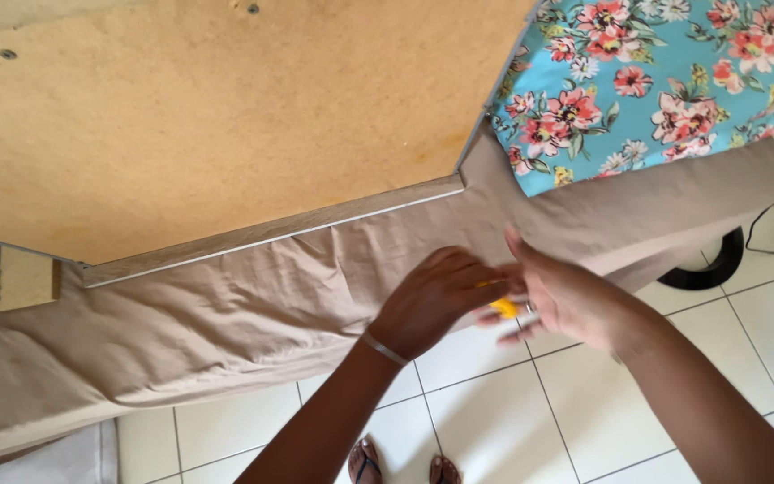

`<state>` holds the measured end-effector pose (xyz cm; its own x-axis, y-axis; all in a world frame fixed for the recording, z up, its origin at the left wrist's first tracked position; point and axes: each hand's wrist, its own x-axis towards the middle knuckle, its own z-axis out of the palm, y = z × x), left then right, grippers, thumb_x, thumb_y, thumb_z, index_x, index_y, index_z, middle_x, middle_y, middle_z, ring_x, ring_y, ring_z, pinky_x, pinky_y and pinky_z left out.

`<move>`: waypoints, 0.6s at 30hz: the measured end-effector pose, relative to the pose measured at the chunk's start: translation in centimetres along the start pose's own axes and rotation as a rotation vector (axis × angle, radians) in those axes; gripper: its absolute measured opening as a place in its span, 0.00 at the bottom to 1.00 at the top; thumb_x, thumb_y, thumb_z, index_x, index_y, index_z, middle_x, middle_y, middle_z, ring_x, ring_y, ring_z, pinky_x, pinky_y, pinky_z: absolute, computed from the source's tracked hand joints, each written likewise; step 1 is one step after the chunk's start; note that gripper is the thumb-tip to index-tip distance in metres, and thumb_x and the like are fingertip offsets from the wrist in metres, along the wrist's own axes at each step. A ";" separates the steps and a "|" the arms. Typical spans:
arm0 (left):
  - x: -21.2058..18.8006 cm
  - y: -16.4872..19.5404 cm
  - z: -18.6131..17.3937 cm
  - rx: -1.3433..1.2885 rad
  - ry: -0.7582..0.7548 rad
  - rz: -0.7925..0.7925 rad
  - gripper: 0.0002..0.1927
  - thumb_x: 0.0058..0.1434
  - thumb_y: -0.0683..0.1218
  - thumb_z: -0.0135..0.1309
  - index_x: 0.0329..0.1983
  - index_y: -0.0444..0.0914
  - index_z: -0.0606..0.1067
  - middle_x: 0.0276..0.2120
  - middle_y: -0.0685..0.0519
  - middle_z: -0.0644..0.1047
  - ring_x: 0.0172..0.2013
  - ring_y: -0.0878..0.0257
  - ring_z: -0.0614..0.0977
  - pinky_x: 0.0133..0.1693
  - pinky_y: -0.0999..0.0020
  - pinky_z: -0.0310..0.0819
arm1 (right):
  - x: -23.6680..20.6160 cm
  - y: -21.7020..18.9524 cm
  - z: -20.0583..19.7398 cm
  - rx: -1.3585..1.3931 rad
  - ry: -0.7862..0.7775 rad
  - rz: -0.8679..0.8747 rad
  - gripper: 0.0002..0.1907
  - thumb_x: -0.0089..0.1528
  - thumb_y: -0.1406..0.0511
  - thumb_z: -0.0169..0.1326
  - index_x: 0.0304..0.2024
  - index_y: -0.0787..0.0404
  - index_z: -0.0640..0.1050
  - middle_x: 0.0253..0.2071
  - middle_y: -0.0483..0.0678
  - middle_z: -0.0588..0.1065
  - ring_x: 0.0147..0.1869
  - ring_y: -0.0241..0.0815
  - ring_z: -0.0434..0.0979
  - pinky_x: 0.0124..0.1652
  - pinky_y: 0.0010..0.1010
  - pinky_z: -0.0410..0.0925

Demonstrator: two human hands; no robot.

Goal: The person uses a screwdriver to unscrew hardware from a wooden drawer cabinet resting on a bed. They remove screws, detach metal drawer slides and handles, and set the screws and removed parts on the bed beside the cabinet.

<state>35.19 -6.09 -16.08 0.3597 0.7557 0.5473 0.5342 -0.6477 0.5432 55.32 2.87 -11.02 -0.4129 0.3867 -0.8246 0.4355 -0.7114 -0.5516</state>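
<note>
My left hand (pixel 436 300), with a thin silver bangle on the wrist, and my right hand (pixel 562 296) meet in front of a tan cloth (pixel 226 309) that hangs from the table edge. Between the fingers of both hands sits a small yellow object (pixel 503 308), mostly hidden, so its kind cannot be told. Both hands are close to or touching the cloth's lower fold. The cloth drapes along the whole front of the table.
A bare brown board tabletop (pixel 208 116) with a pale wood edge strip (pixel 270 235) fills the upper left. A blue floral fabric (pixel 656 81) lies at the top right. Below is white tiled floor (pixel 512 403), my sandalled feet (pixel 405 464), and a black cable (pixel 718 264).
</note>
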 end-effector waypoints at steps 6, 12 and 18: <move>5.1 1.9 1.1 -0.071 -0.044 0.035 0.09 0.59 0.44 0.53 0.44 0.41 0.76 0.40 0.56 0.76 0.48 0.60 0.77 0.59 0.62 0.69 | -4.3 2.2 -2.1 0.283 -0.077 -0.234 0.26 0.61 0.51 0.49 0.53 0.63 0.74 0.47 0.60 0.79 0.51 0.50 0.82 0.46 0.40 0.74; 6.8 2.3 1.7 -0.159 -0.209 -0.101 0.15 0.59 0.36 0.52 0.50 0.39 0.77 0.47 0.54 0.77 0.53 0.57 0.78 0.57 0.65 0.72 | -2.9 5.3 -4.7 0.471 -0.117 -0.431 0.19 0.68 0.58 0.54 0.53 0.65 0.72 0.47 0.58 0.79 0.41 0.36 0.72 0.42 0.27 0.69; 4.9 -1.2 -3.9 -0.054 -0.042 -0.012 0.35 0.49 0.28 0.41 0.62 0.37 0.74 0.61 0.47 0.74 0.64 0.51 0.74 0.66 0.57 0.65 | -2.3 5.9 -5.3 0.326 -0.029 -0.431 0.20 0.63 0.61 0.54 0.55 0.64 0.78 0.40 0.48 0.75 0.40 0.34 0.74 0.41 0.26 0.70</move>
<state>33.38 -2.00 -11.59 0.3862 0.7661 0.5138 0.4973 -0.6420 0.5835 63.08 0.93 -13.05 -0.5232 0.6709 -0.5255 -0.0470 -0.6385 -0.7682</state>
